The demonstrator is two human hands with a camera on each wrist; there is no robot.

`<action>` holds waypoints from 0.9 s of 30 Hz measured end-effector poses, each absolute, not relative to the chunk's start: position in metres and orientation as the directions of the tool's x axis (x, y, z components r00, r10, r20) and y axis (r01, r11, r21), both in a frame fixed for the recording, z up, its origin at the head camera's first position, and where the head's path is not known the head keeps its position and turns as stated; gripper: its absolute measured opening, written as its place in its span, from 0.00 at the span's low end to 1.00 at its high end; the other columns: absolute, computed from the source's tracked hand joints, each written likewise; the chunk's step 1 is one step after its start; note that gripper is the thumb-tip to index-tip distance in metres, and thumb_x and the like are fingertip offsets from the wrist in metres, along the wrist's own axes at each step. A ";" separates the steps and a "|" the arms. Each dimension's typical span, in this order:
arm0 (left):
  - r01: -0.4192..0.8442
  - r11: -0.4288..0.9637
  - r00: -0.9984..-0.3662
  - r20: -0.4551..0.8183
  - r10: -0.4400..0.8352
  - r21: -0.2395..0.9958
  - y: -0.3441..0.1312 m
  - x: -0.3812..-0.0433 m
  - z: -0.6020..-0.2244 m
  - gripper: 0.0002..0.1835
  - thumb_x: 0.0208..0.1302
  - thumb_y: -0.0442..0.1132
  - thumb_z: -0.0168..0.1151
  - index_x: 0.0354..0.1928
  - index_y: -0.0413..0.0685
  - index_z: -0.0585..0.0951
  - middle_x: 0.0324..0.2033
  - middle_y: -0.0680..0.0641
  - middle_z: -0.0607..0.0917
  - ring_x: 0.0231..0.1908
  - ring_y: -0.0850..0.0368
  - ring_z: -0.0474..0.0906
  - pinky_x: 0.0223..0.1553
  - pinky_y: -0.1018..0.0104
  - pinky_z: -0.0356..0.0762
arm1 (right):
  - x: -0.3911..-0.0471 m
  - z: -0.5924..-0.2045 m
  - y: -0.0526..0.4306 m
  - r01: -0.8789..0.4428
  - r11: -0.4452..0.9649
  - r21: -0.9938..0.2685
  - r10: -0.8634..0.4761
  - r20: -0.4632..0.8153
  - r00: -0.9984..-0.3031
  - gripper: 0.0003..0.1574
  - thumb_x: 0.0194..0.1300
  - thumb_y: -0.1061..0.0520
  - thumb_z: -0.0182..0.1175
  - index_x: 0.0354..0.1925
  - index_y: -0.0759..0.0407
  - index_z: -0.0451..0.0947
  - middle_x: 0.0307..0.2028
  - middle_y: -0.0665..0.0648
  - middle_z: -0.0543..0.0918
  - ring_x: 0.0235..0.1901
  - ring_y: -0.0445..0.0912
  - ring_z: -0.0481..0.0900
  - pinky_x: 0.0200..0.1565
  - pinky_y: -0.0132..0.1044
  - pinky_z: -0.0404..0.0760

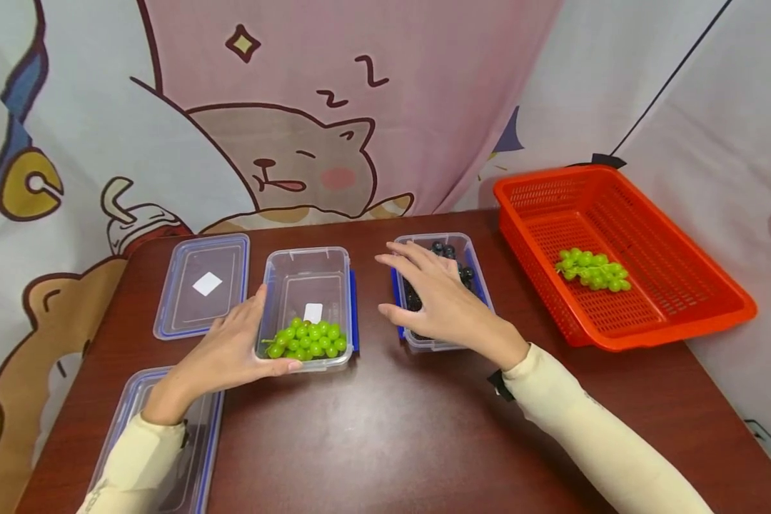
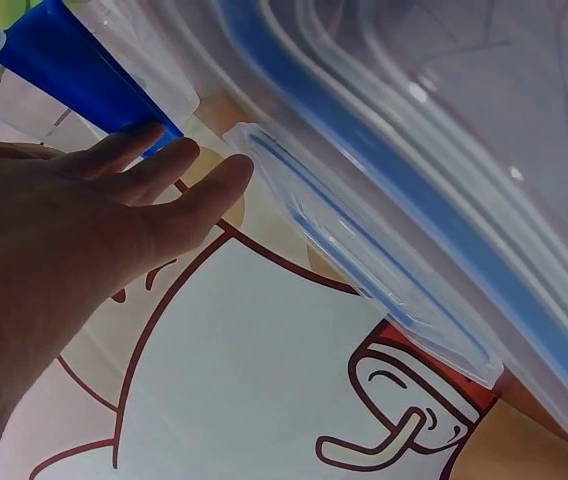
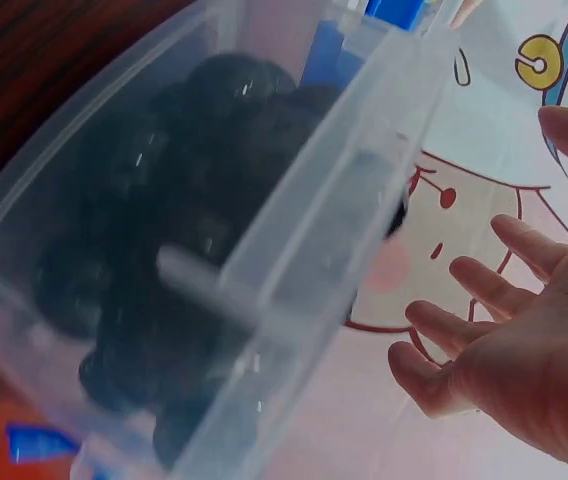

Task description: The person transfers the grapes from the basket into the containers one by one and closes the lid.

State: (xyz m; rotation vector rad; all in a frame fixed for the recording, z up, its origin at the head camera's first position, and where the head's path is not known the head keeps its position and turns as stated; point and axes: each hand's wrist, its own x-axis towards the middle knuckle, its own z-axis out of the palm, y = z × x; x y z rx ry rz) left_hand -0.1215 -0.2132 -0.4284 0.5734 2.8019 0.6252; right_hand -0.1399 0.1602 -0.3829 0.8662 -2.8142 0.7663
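Observation:
My left hand [image 1: 231,351] rests along the left side of a clear plastic container [image 1: 305,268], its thumb by the front rim. In the left wrist view its fingers [image 2: 194,185] stretch out fairly straight near a blue clip [image 2: 79,70]. Green grapes [image 1: 310,339] lie at the near end inside that container. Spread fingers show on my right hand [image 1: 440,296], which hovers above a second clear container [image 1: 478,275] and holds nothing. Dark grapes [image 3: 174,230] fill much of this second container; in the head view my hand hides part of them.
At the right stands an orange-red basket [image 1: 674,332] with a bunch of green grapes [image 1: 592,270] inside. One clear lid [image 1: 186,307] lies at the back left, and another lid [image 1: 208,435] lies partly under my left forearm. A patterned curtain [image 1: 450,86] hangs behind the table [image 1: 360,442].

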 end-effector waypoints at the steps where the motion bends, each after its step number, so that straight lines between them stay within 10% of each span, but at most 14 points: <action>1: 0.323 0.834 -0.902 -0.123 0.414 0.447 -0.214 -0.122 -0.428 0.77 0.57 0.79 0.72 0.88 0.37 0.40 0.86 0.32 0.48 0.80 0.23 0.51 0.69 0.14 0.45 | -0.140 -0.381 0.162 -0.552 0.713 -0.432 -0.499 0.241 -0.832 0.48 0.72 0.38 0.71 0.82 0.49 0.68 0.83 0.58 0.63 0.82 0.58 0.57 0.70 0.73 0.58; 27: 0.317 0.829 -0.898 -0.136 0.419 0.461 -0.214 -0.121 -0.429 0.78 0.58 0.78 0.72 0.88 0.38 0.37 0.86 0.31 0.46 0.79 0.21 0.51 0.70 0.14 0.43 | -0.143 -0.368 0.227 -0.417 0.797 -0.438 -0.371 0.190 -0.909 0.50 0.73 0.34 0.67 0.84 0.49 0.65 0.84 0.60 0.59 0.79 0.65 0.59 0.67 0.75 0.59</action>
